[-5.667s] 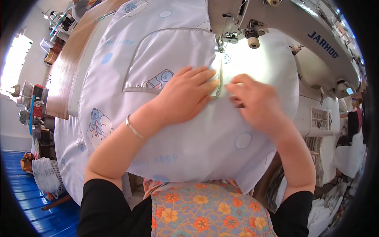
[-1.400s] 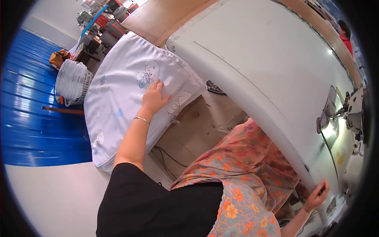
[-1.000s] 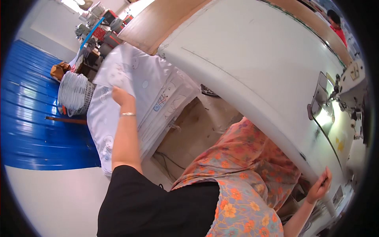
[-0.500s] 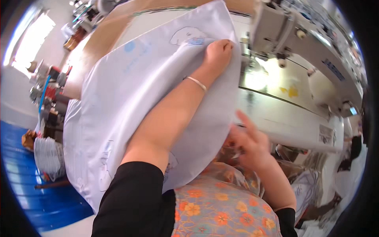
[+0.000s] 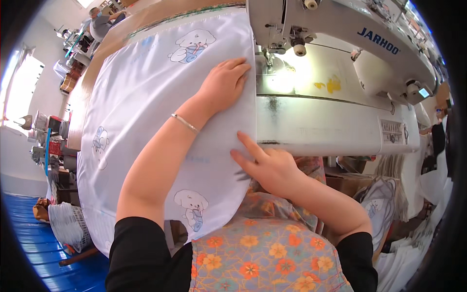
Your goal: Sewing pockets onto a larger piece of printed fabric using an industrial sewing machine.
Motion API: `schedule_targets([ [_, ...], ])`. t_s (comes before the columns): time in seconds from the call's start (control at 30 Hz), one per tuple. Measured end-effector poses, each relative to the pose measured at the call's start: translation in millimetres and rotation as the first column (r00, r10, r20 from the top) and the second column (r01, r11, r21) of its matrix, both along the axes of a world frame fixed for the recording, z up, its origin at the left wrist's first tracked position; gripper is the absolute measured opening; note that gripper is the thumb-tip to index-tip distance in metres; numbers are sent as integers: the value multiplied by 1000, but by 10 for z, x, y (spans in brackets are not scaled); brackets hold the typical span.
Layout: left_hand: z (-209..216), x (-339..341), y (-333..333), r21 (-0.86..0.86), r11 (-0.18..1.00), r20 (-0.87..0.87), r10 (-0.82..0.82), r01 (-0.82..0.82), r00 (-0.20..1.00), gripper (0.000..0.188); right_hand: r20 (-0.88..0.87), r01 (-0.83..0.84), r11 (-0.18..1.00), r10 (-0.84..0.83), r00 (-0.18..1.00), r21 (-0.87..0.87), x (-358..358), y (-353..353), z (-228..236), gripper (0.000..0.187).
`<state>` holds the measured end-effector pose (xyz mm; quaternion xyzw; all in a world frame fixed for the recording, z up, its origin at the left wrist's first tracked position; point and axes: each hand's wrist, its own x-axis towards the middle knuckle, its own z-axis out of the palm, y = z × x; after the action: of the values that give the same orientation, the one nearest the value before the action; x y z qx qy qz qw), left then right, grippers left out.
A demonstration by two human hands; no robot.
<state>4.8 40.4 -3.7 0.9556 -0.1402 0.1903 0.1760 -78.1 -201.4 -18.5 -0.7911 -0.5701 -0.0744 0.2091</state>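
A broad white satiny cloth (image 5: 146, 112), printed with cartoon puppies, lies over the table and hangs toward my lap. My left hand (image 5: 226, 82) rests flat on its upper right part, fingers reaching to the edge beside the sewing machine (image 5: 335, 29). Lower down, my right hand (image 5: 270, 165) touches the same right edge with thumb and forefinger spread; its other fingers are partly hidden. Just right of the cloth's edge is the presser foot (image 5: 269, 59), under a bright lamp glow.
The machine's pale bed (image 5: 316, 119) stretches to the right. A white plastic basket (image 5: 68, 221) stands on the left above a blue floor (image 5: 29, 248). Stacked white pieces (image 5: 404, 253) hang at lower right. Another person (image 5: 100, 25) sits at far upper left.
The cloth now lies flatter, its right edge straighter along the machine. My left hand has moved down and left and opened from a fist. My right hand has come left onto the cloth's edge.
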Motion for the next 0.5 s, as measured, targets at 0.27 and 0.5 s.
schedule_targets([
  [0.27,35,234,-137,151,982,-27,-113,116,993,36,-250,270,923,-202,947,275,597,-181,151,31],
  [0.5,164,-4,185,46,996,-74,-72,75,995,35,-395,384,884,-263,880,268,829,-960,49,18],
])
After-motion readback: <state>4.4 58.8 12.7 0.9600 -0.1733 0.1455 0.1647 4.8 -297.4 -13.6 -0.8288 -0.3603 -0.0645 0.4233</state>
